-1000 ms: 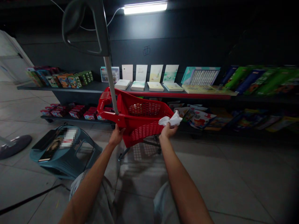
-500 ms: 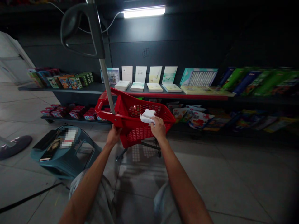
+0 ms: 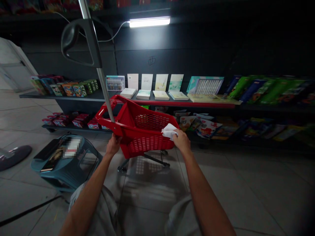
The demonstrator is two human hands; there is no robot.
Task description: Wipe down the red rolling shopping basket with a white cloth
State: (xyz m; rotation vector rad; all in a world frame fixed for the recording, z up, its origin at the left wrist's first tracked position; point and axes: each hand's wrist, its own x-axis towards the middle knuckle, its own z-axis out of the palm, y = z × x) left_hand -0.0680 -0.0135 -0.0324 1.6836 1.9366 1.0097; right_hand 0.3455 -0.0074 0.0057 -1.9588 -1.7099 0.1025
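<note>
Cart (image 3: 147,141), red, stands on the floor (image 3: 246,186) by the shelves (image 3: 73,97). We clamp its near rim w/ left hand (image 3: 113,145); right hand (image 3: 181,139) pinches a white cloth (image 3: 169,131) at the side rim. Risk, imo: cart rolls off b/c only one hand steadies it.

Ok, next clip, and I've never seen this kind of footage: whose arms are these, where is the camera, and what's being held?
There is no machine here: the camera sits on a person's head and looks forward and down, so the two bare arms are that person's own. The left hand has its grip on the near rim of a red basket on wheels, whose pole rises to a black handle. The right hand holds a white cloth against the basket's right rim. Left of it, on the tiled floor, stands a teal stool with dark flat things on top. Behind are shelves of books and boxes.
</note>
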